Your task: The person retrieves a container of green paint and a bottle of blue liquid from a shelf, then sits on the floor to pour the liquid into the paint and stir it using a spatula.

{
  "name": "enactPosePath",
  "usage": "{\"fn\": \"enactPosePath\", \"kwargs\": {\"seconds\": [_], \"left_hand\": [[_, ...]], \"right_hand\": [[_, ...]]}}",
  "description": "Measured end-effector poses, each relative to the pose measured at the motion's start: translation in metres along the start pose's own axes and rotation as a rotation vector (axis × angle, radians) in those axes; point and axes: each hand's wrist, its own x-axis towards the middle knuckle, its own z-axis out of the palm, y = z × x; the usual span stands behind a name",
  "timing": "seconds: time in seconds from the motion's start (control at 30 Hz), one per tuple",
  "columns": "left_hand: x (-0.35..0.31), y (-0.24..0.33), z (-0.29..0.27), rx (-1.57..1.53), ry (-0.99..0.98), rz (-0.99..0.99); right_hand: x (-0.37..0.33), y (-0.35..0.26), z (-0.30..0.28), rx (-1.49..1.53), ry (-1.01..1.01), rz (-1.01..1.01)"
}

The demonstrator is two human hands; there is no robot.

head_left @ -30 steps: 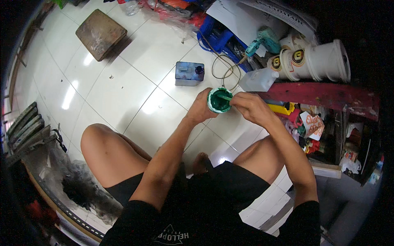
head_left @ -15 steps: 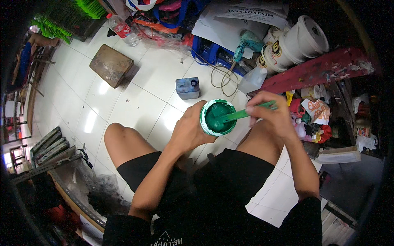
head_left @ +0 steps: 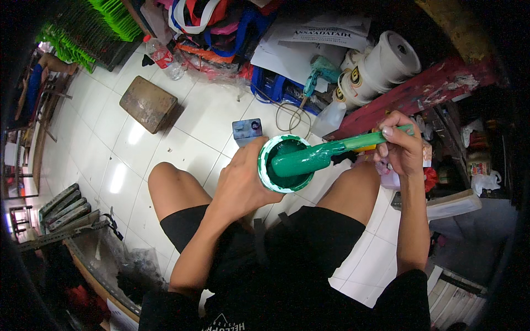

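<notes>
My left hand is wrapped round the side of a round pot of green paint, its white rim smeared with green. My right hand pinches the end of a flat stirring stick coated in thick green paint. The stick's broad wet end lies over the pot's mouth and hides part of the paint inside. Just beyond my left hand, a small dark blue-grey can stands on the floor.
A rusty rectangular tin sits on the tiles at the far left, a plastic bottle behind it. White buckets and a teal heat gun with a looped cord are at the far right, by a red-painted beam.
My right hand has moved up and to the right, lifting the stick's paint-covered end out of the paint. The pot, in my left hand, has shifted slightly left.
</notes>
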Motion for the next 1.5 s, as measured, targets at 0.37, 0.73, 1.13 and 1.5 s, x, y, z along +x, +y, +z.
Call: {"fn": "enactPosePath", "kwargs": {"seconds": [0.37,0.73,1.13,1.5], "left_hand": [[-0.001,0.014,-0.003,-0.042,0.032,0.008],[0.0,-0.01,0.014,-0.149,0.084,0.029],[0.054,-0.117,0.144,-0.275,-0.081,-0.042],[0.085,-0.234,0.233,-0.402,-0.241,0.185]], "right_hand": [[-0.008,-0.024,-0.014,0.009,-0.007,-0.117],[-0.012,-0.054,0.064,-0.522,-0.096,-0.159],[0.039,0.12,0.047,-1.232,-0.202,0.293],[0.064,0.208,0.054,-1.957,-0.594,0.301]]}}
